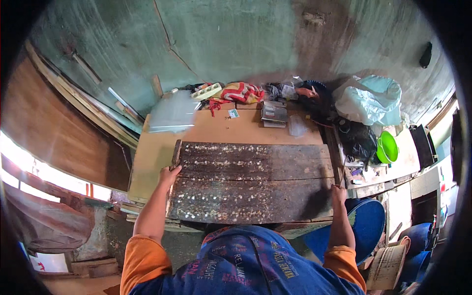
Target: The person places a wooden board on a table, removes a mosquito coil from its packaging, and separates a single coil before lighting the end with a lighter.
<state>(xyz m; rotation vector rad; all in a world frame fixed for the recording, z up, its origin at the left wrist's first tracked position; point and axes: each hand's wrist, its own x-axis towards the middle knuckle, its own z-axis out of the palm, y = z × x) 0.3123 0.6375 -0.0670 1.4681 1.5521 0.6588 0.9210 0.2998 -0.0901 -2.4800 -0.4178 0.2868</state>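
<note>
A wide dark wooden board (250,184), made of planks and framed by a raised strip on its left side, lies over the front of the table before me. Rows of pale, round spots or bits cover mostly its left half; what they are is too small to tell. My left hand (170,175) is closed around the board's left edge. At the right edge, my right hand (338,193) is closed on the board's side, its fingers partly hidden.
Behind the board, the table (211,130) bears clear plastic sheets (172,115), a power strip (206,91), a patterned cloth (241,92) and a grey box (274,112). To the right are a black bag (358,140), a green bowl (388,147) and a blue tub (368,226).
</note>
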